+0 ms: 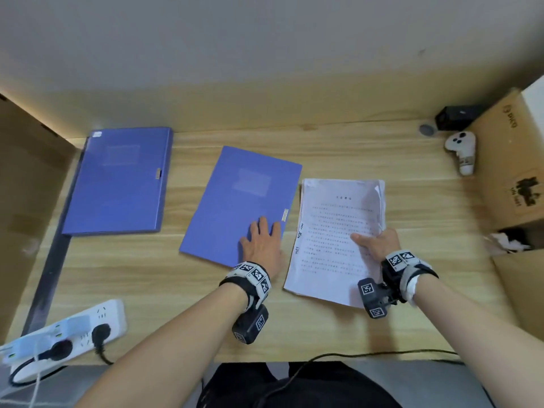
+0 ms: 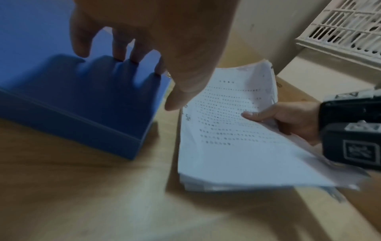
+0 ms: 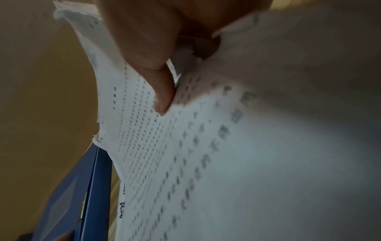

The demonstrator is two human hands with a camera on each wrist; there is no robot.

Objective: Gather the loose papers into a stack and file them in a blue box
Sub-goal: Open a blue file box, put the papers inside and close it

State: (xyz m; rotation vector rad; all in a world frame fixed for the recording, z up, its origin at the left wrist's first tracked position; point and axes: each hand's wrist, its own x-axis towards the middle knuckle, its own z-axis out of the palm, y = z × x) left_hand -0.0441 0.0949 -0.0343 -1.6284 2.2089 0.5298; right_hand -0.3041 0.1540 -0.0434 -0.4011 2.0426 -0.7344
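Observation:
A stack of printed white papers point(image 1: 332, 240) point(image 2: 224, 133) point(image 3: 226, 163) lies right of centre on the wooden desk. My right hand point(image 1: 374, 242) point(image 2: 288, 119) pinches its right edge, thumb point(image 3: 160, 91) on top and fingers under, and that edge is raised slightly. A closed blue file box point(image 1: 238, 201) point(image 2: 68, 101) point(image 3: 82, 195) lies tilted just left of the papers. My left hand point(image 1: 262, 242) point(image 2: 144, 53) rests flat on its near right corner, fingers straight and spread. A second closed blue box point(image 1: 117, 181) lies at the far left.
A white power strip point(image 1: 64, 334) with plugs sits at the desk's near left edge. Cardboard boxes point(image 1: 512, 172) stand along the right side, with a white controller point(image 1: 462, 151) and a small black box point(image 1: 456, 116) beside them. A black cable point(image 1: 353, 357) runs along the front edge.

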